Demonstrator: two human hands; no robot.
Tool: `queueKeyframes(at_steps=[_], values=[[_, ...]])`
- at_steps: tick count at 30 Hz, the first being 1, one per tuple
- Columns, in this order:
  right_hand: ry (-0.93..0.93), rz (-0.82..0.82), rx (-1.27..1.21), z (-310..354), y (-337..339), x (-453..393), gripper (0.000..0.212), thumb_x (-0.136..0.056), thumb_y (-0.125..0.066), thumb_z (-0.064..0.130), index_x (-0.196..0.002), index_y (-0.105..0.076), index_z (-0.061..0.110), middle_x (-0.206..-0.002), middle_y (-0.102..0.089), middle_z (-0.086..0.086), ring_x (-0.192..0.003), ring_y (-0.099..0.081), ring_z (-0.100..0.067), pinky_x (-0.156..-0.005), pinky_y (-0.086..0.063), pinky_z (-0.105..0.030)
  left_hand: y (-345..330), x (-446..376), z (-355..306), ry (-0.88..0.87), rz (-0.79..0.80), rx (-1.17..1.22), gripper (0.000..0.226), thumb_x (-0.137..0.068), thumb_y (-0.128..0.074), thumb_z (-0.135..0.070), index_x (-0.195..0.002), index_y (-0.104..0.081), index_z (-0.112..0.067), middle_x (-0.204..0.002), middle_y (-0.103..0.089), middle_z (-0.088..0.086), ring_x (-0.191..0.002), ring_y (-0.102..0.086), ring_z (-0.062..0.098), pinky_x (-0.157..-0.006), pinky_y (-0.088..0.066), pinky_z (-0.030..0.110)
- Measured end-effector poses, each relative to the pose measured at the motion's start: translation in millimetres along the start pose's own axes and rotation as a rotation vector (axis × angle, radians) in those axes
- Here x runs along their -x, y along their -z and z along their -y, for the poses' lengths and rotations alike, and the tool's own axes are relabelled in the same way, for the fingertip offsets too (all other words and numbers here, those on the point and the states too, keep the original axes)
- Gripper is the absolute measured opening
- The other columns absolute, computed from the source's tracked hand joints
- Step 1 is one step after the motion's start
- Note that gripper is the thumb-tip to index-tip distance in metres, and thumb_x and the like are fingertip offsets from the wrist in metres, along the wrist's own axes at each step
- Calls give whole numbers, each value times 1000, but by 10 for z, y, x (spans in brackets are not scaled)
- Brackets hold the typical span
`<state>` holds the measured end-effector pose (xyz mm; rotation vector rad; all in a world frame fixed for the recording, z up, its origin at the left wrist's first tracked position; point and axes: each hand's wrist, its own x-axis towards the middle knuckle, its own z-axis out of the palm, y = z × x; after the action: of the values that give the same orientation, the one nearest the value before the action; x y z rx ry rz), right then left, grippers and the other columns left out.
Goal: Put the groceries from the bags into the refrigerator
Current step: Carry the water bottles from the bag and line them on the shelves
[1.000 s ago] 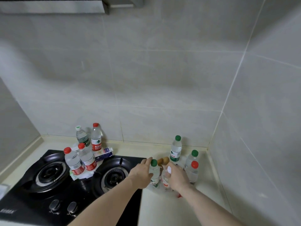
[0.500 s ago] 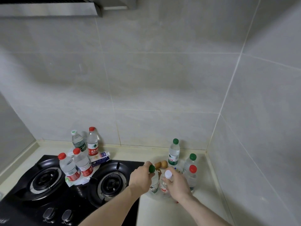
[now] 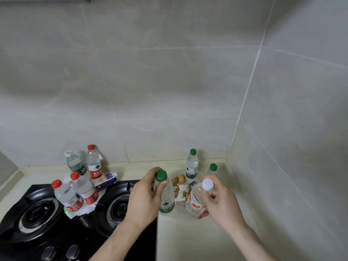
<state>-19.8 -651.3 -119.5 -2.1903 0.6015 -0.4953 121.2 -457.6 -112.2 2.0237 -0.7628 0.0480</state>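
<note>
Left hand [image 3: 145, 199]: grip curled round the neck of a clear plastic bottle with a green screw cap [image 3: 164, 193]; thumb and fingers clamped just below the cap.
Green-capped bottle: round, ribbed, transparent, with a green label band low on its body; upright, at the edge of the counter [image 3: 188, 238] beside the hob.
Right hand [image 3: 220, 204]: grip closed on a clear plastic bottle with a white cap [image 3: 197, 197]; fingers pinch its neck under the cap.
White-capped bottle: smooth transparent body with a red-orange label, tilted toward the left; whether its base touches the counter cannot be told.
Between the two held bottles: a printed paper or plastic packet [image 3: 179, 193], with two brown egg-shaped things [image 3: 178, 179] just behind it.
Corner of the counter: two more clear bottles with green caps, one tall and upright [image 3: 192, 166], one partly hidden behind the right hand [image 3: 213, 167].
Counter: pale, smooth and matt, meeting grey glossy wall tiles [image 3: 169, 81] with light grout lines.
Hob [image 3: 56, 232]: black glass with two round burners and two knobs.
On and behind the hob: four clear bottles, three with red caps [image 3: 75, 193] and one with a white-green cap [image 3: 74, 163], standing on crumpled plastic; a small blue-and-white carton [image 3: 107, 180] lies beside them.
</note>
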Motion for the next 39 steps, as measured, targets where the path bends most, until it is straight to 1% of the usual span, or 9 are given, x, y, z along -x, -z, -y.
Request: queueKeyframes(at_steps=[2, 6, 14, 17, 22, 26, 29, 36, 39], values=[[-19, -4, -16, 45, 19, 139, 16, -95, -67, 37, -106, -55, 37, -73, -66, 3, -57, -62, -17, -51, -48, -33, 102, 39, -26, 6, 45, 22, 26, -93, -62, -48, -117, -54, -40, -93, -72, -15, -81, -72, 12, -75, -60, 42], [-107, -92, 1, 102, -21, 470, 18, -93, -69, 36, -105, -56, 36, -65, -61, 5, -52, -57, -16, -49, -41, -26, 210, 26, -17, -13, 214, 36, 24, -94, -65, -42, -116, -56, -39, -96, -73, -18, -83, -72, 9, -77, -60, 41], [-397, -315, 20, 294, -291, 1353, 27, -93, -69, 35, -109, -53, 49, -68, -67, 5, -66, -66, -15, -65, -55, -35, 182, 118, -92, -174, 496, 67, 34, -91, -64, -38, -123, -55, -43, -104, -70, -25, -86, -70, 6, -85, -58, 38], [-442, -439, 10, 411, -291, 1730, 22, -93, -70, 34, -108, -57, 44, -69, -66, 2, -67, -68, -19, -66, -56, -45, 157, 257, -188, -240, 567, 103, 32, -93, -68, -30, -121, -57, -40, -97, -70, -20, -76, -67, 12, -79, -58, 36], [-546, -585, 15, 672, -149, 2459, 21, -93, -71, 34, -108, -59, 42, -68, -66, 6, -66, -69, -16, -69, -57, -41, 93, 579, -576, -365, 713, 151, 31, -91, -66, -37, -120, -55, -43, -95, -72, -16, -86, -69, 8, -83, -58, 42], [-597, -723, 28, 839, 52, 3128, 20, -93, -70, 34, -107, -59, 42, -65, -64, 10, -61, -65, -15, -66, -56, -40, -11, 1024, -1011, -459, 842, 201, 29, -92, -70, -30, -117, -60, -40, -101, -71, -24, -94, -68, -1, -89, -57, 39], [-638, -824, 67, 966, 227, 3684, 20, -93, -70, 35, -109, -58, 41, -60, -60, 13, -60, -65, -14, -64, -55, -40, -87, 1453, -1361, -518, 943, 249, 28, -92, -70, -33, -116, -59, -42, -106, -70, -24, -99, -68, 4, -89, -56, 38], [-732, -1017, 163, 1309, 715, 5210, 21, -93, -68, 39, -111, -57, 42, -72, -66, -1, -63, -64, -22, -66, -55, -46, -215, 2679, -2307, -641, 1107, 464, 24, -92, -69, -27, -111, -62, -40, -102, -68, -32, -96, -68, 3, -86, -55, 30], [-782, -1104, 228, 1431, 897, 5837, 19, -93, -69, 37, -109, -59, 38, -65, -59, -10, -54, -56, -20, -60, -51, -43, -242, 3224, -2637, -695, 1174, 530, 26, -94, -66, -28, -115, -60, -41, -100, -68, -31, -99, -66, -1, -84, -52, 23]])
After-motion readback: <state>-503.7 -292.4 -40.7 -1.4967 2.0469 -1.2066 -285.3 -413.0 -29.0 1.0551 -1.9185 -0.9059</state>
